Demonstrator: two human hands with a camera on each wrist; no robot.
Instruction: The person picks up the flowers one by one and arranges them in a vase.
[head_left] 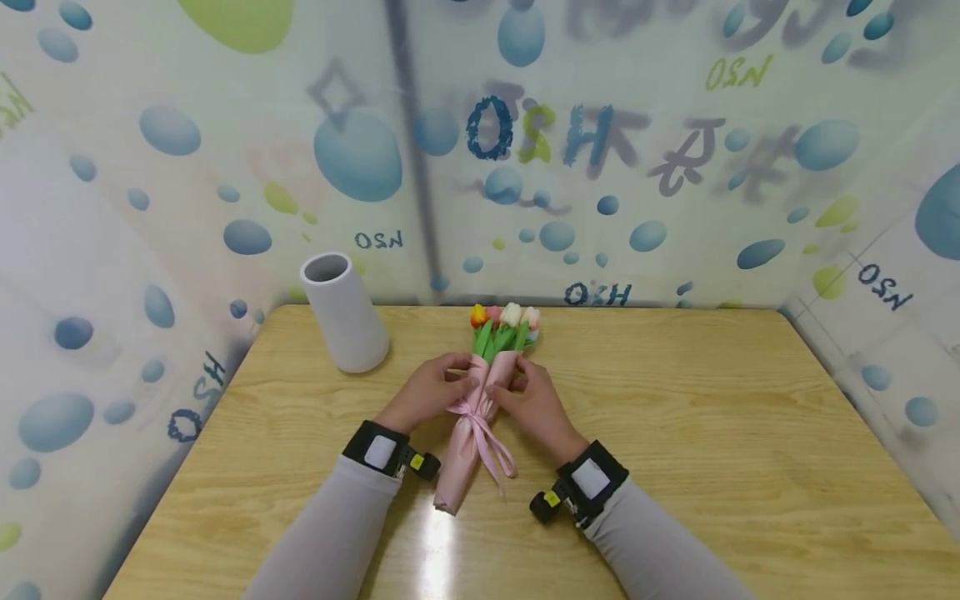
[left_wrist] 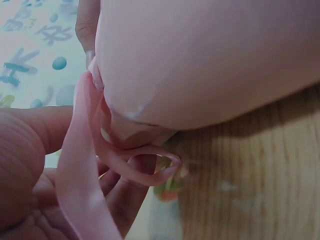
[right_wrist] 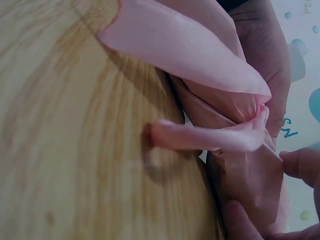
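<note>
A small bouquet of tulips (head_left: 510, 314), in orange, white and pink, lies on the table in pink wrapping paper (head_left: 456, 471). A pink ribbon (head_left: 483, 440) is tied around its middle, and its loose ends trail toward the right. My left hand (head_left: 426, 392) pinches the left edge of the wrapping just below the flowers. On the opposite side my right hand (head_left: 537, 410) holds the paper between thumb and fingers, as the right wrist view also shows. Close up in the left wrist view, the ribbon (left_wrist: 80, 165) hangs across the left palm, hiding part of the fingers.
A white vase (head_left: 347, 321) stands upright at the table's back left, apart from the left hand. The wooden table (head_left: 705, 417) reaches back to a wall covering (head_left: 555, 192) printed with blue and green drops. Wrist cameras sit on both forearms.
</note>
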